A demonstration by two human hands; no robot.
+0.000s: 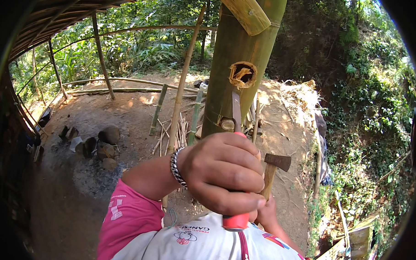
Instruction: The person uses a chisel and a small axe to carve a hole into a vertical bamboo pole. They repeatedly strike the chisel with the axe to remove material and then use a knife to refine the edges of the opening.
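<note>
Gripping: left hand (pixel 225 174) clenched round a red-handled chisel (pixel 236 113), covering most of the smooth handle. Right hand (pixel 268 213), partly hidden behind, grasps the wooden shaft of a hatchet (pixel 271 171); its head is dark and pitted. Just beyond, a thick, smooth-skinned green bamboo post (pixel 219 91). Chisel tip lies just below a squarish hole (pixel 243 75) with pale, splintered edges; contact with the post cannot be told. A cut pole (pixel 246 13) juts across the post's top. Farther: thin dry sticks (pixel 183 133), rounded dark stones (pixel 109 135) beside grey ash, leafy slope (pixel 365 94) at right.
</note>
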